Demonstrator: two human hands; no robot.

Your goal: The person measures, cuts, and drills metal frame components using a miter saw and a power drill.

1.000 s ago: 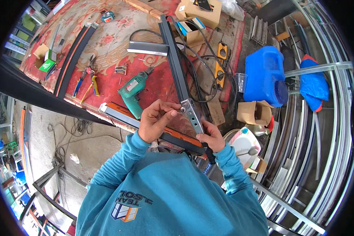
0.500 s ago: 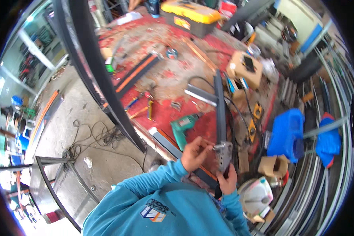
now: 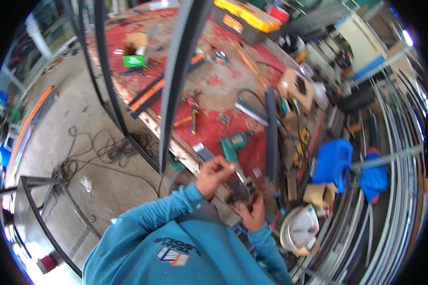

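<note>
My right hand (image 3: 253, 213) grips a grey metal bracket (image 3: 242, 192), low over the near edge of the red-covered table. A silver pin or tube (image 3: 242, 176) sticks up from it, blurred. Just left of that pin is my left hand (image 3: 214, 176), its fingers closed together; anything between them is too small to make out. Beyond my hands lies a green power drill (image 3: 234, 144). A dark metal bar (image 3: 271, 130) lies lengthwise to the right of the drill.
Curved dark metal frame bars (image 3: 176, 80) rise across the left of the table (image 3: 209, 92). Pliers (image 3: 194, 118) and a black-orange bar (image 3: 147, 95) lie there. To the right stand a blue jug (image 3: 332, 161), a white bucket (image 3: 295, 232) and long metal profiles (image 3: 390, 190). Cables (image 3: 114, 147) tangle on the floor.
Both hands have moved left with the bracket, away from the end of the dark bar. The bracket has tilted. My view has shifted too.
</note>
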